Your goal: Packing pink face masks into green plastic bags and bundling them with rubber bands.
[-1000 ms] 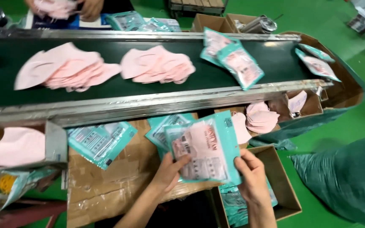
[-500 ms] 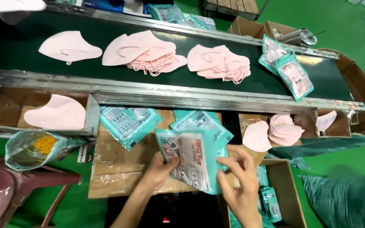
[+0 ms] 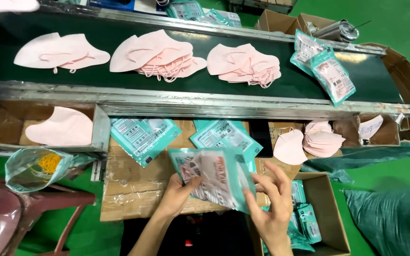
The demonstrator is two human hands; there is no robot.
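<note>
Teal mask pouch [image 3: 217,178] pinched by both hands, left hand [image 3: 179,192], right hand [image 3: 271,208], cardboard box [image 3: 330,213] holding sealed packets [image 3: 307,223]

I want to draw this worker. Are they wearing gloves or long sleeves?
No gloves: the left hand and right hand are bare, with no rings or watch showing. Both forearms are bare too, so no sleeves reach into view.
</note>
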